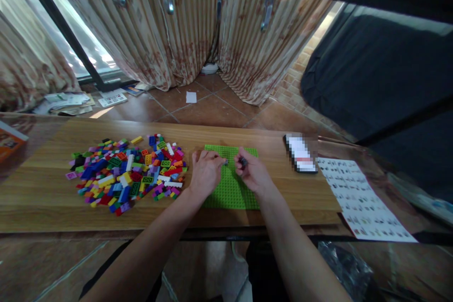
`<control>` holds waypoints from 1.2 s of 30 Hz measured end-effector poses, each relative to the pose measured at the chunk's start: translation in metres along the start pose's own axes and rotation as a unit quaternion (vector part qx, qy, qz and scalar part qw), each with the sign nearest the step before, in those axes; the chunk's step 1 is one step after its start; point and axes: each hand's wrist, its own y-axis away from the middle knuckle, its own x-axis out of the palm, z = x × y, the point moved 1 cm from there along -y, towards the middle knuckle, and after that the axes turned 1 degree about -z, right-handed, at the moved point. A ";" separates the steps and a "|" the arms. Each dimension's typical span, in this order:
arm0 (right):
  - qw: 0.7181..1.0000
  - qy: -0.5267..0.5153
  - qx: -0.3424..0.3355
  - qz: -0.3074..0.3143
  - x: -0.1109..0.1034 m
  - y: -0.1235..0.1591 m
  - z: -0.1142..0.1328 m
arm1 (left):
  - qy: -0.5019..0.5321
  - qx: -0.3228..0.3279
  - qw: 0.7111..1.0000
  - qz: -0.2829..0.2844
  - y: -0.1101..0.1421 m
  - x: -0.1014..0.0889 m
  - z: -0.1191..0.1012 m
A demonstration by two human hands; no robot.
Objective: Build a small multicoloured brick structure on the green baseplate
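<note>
Small dark pc (243, 161) is in the R hand (254, 171), thumb & fingers closed on it, above the far half of the green studded plate (230, 193); prob. a toy part, but too small & blurry to tell its shape. L hand (207, 171) faces it across a short gap, thumb & index together on a tiny grey pc (225, 162), also above the plate. Plate lies flat below both grips, on the wood-look tabletop (290, 207). Just L of the L grip: big loose heap of bricks (130, 174), red, blue, yellow, green etc. R of the R grip, well apart: phone (300, 153), screen up; farther R, a white sheet (364, 198) w/ rows of small pics. Past the grips, beyond the table: tiled floor (212, 113) w/ a white paper (191, 97), then striped curtains (159, 33).
</note>
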 end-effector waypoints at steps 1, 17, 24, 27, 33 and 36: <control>0.995 0.083 -0.045 -0.022 0.000 -0.001 -0.003 | 0.004 -0.003 1.000 0.000 0.000 0.000 0.001; 0.761 0.602 -0.238 -0.040 0.006 0.002 -0.012 | 0.070 -0.032 0.996 0.035 -0.003 -0.009 0.016; 0.739 0.629 -0.240 -0.013 0.007 0.005 -0.010 | 0.066 -0.034 0.997 0.035 -0.003 -0.009 0.016; 0.738 0.630 -0.240 -0.023 0.007 0.009 -0.010 | 0.073 -0.056 0.995 0.032 -0.005 -0.013 0.017; 0.703 0.674 -0.224 -0.036 0.009 0.016 -0.012 | 0.090 -0.054 0.994 0.043 -0.005 -0.018 0.020; 0.695 0.683 -0.221 -0.025 0.012 0.017 -0.012 | 0.091 -0.042 0.994 0.053 -0.004 -0.018 0.021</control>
